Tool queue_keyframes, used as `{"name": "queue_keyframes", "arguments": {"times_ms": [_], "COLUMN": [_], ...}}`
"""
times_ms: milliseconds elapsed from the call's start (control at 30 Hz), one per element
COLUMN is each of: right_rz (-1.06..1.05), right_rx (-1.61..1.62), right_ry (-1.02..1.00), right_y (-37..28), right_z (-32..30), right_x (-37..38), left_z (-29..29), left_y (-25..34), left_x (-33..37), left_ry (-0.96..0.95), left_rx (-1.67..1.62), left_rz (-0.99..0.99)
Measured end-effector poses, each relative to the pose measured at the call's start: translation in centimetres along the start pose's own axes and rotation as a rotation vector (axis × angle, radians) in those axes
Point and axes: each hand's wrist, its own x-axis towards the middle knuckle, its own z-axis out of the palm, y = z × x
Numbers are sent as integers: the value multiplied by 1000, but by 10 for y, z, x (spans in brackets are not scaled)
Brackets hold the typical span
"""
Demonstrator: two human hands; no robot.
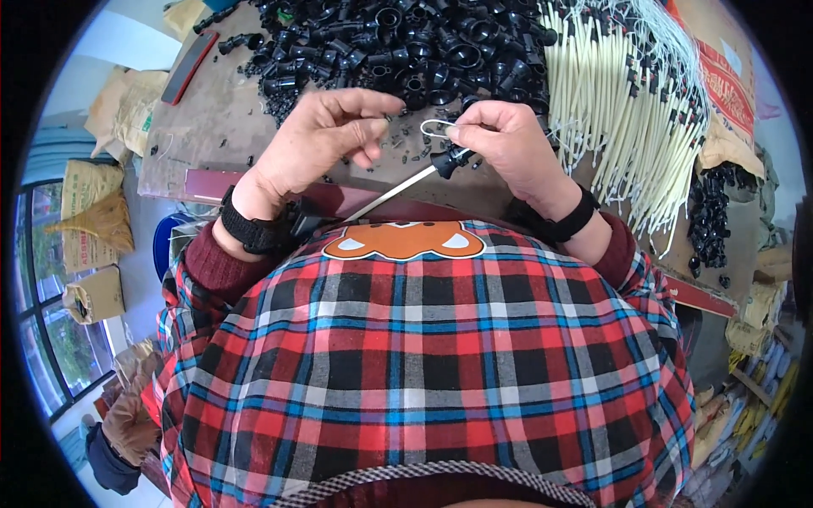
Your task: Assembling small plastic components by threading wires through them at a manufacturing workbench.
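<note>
Pinched between the thumb and fingers of my right hand (512, 144) is a white cord, its loop (434, 127) sticking out to the left. Just below those fingers is a black plastic fitting (445, 163), from which a cream-white rod (394, 193) slants down to the left toward my apron. My left hand (334, 135) hovers over the table to the left of the loop, thumb and fingers apart, with nothing visible in it. Many small black parts (406, 148) lie scattered on the table between and beneath the hands.
A large heap of black plastic fittings (415, 55) covers the table's far side. Many cream rods (627, 118) with black ends and white cords lie on the right, beside small black pieces (711, 224). A red-and-black strip (190, 68) is at far left. The table has a reddish front edge (212, 184).
</note>
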Motion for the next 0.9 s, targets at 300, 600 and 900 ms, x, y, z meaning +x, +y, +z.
{"name": "queue_keyframes", "arguments": {"times_ms": [300,600,900], "right_rz": [-70,-196,-77], "right_rx": [-100,235,363], "right_ry": [-32,52,109], "right_y": [-1,-9,-16], "right_z": [8,35,38], "right_x": [-6,1,3], "left_z": [7,29,44], "left_y": [2,-11,-14], "left_x": [-1,11,18], "left_ry": [-11,90,245], "left_rx": [-342,-311,-102], "left_rz": [-182,27,182]}}
